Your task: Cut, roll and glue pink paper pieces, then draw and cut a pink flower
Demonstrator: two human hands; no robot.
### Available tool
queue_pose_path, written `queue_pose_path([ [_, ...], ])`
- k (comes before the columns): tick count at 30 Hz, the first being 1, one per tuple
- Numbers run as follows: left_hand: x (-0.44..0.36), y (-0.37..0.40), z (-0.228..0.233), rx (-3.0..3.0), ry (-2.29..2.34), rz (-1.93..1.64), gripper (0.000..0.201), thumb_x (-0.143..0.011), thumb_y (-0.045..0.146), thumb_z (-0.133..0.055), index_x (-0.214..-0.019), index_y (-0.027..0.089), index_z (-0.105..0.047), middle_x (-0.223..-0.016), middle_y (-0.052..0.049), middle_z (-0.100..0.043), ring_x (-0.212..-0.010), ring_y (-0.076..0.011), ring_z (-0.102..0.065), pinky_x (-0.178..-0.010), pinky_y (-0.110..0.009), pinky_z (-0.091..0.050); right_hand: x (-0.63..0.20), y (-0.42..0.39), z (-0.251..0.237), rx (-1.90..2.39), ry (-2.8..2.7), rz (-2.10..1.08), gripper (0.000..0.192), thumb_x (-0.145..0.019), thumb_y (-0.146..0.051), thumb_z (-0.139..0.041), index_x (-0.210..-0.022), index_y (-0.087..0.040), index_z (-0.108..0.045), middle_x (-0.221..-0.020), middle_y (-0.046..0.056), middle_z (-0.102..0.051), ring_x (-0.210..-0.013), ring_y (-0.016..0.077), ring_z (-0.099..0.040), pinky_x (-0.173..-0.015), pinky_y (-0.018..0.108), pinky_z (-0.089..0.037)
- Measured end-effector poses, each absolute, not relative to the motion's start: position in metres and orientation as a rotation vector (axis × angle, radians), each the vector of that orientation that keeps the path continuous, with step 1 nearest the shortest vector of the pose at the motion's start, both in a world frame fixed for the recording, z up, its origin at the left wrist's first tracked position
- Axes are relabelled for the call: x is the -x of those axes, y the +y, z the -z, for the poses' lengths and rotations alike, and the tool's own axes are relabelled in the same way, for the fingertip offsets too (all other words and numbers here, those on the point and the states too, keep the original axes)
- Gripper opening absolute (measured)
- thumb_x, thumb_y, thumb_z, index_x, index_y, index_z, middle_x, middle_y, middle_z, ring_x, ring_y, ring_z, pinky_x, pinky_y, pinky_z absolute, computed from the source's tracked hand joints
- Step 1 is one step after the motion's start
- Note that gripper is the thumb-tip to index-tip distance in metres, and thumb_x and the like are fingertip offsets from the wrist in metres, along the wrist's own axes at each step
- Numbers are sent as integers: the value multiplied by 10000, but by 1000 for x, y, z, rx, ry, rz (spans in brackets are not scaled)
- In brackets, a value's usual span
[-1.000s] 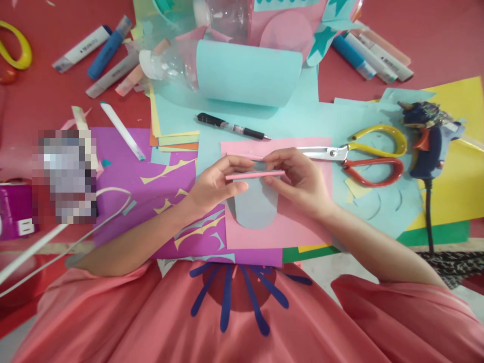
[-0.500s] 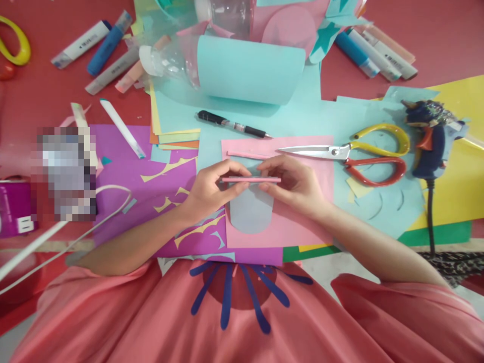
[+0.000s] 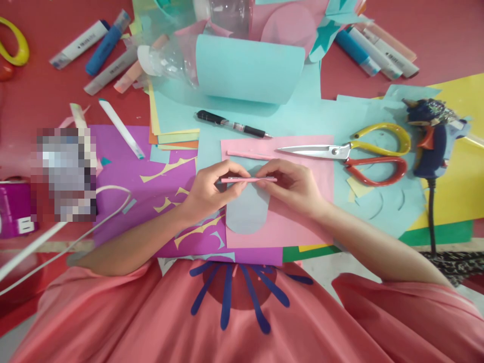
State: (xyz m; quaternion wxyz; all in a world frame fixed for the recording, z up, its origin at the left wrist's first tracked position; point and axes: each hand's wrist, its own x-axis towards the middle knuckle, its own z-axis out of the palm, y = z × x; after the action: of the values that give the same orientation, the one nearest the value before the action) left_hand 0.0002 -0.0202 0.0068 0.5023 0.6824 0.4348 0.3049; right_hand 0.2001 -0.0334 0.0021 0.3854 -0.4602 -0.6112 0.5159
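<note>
A thin pink paper strip (image 3: 248, 179) is pinched at its left end by my left hand (image 3: 212, 189) and at its right end by my right hand (image 3: 295, 184). The strip lies level across the top of a grey-blue paper piece with a rounded lower end (image 3: 246, 212). That piece rests on a pink sheet (image 3: 302, 222). A second pink strip (image 3: 247, 156) lies on the pink sheet just beyond my fingers.
Scissors with yellow and red handles (image 3: 351, 151) lie right of my hands, a blue glue gun (image 3: 429, 141) beyond them. A black pen (image 3: 231, 124), a plastic bottle wrapped in teal paper (image 3: 242, 68), markers (image 3: 102, 50) and a purple sheet with cut-outs (image 3: 151, 181) surround the work.
Both hands have lowered the pink strip slightly toward me and brought it down onto the top of the grey-blue piece; the strip now looks thinner, seen more edge-on.
</note>
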Motion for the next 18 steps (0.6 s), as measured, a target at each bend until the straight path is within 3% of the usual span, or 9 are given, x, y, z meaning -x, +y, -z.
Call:
queue_pose_path([
  [18, 0, -20, -4, -1588, 1084, -746, 103, -827, 292, -625, -844, 201, -670, -818, -12, -732, -750, -131, -657, -684, -236, -522, -202, -34, -2, 1149, -1590, -1228, 58, -839, -240, -691, -852, -191, -719, -811, 43, -739, -703, 137, -656, -612, 265, -522],
])
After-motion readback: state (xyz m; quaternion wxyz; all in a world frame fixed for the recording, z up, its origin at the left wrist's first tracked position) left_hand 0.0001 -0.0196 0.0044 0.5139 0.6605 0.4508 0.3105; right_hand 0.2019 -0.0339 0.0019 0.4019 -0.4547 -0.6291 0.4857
